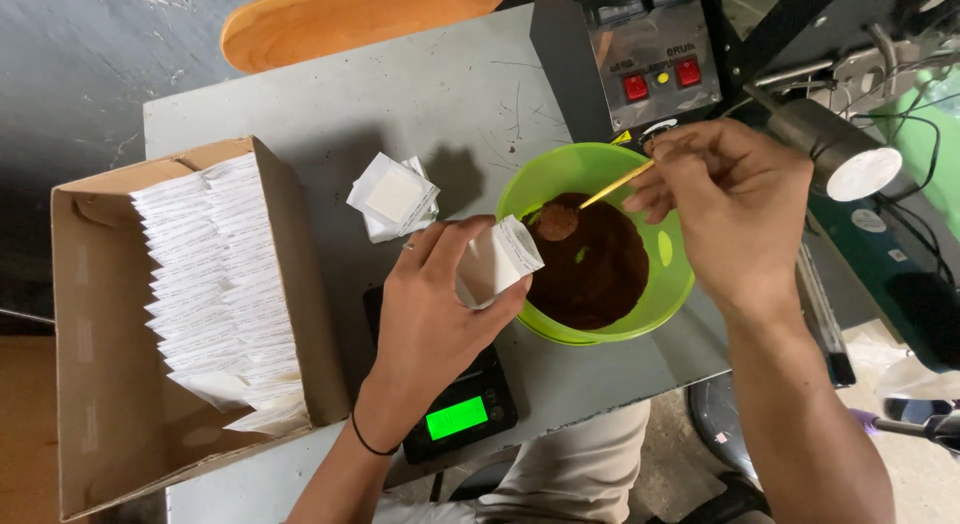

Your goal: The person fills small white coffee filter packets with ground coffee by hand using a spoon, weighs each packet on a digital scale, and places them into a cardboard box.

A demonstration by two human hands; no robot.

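The small white paper bag (497,261) sits in the left hand (430,319), pinched between thumb and fingers (440,239), its open mouth tipped toward the green bowl (655,304). It is a flat pouch of plain white paper with faint printing along one edge, held just above the near rim of the bowl and over the black scale (460,409).

The right hand (725,214) has its fingers (650,189) closed on the thin handle of a spoon (575,209), which slants down into the bowl. The spoon's head carries a rounded heap of brown powder (600,269), the same stuff that fills the middle of the bowl. The heap hangs close to the bag's mouth; whether it touches the paper I cannot tell from this angle.

The scale lies on the grey surface (330,114) under the left wrist, its small screen lit green. Behind the left hand a few more white bags (393,196) lie in a loose pile. Further left, an open cardboard box (100,384) holds a long row of the same bags standing on edge. Behind the bowl stands a dark machine (620,54) with red buttons on a metal panel.
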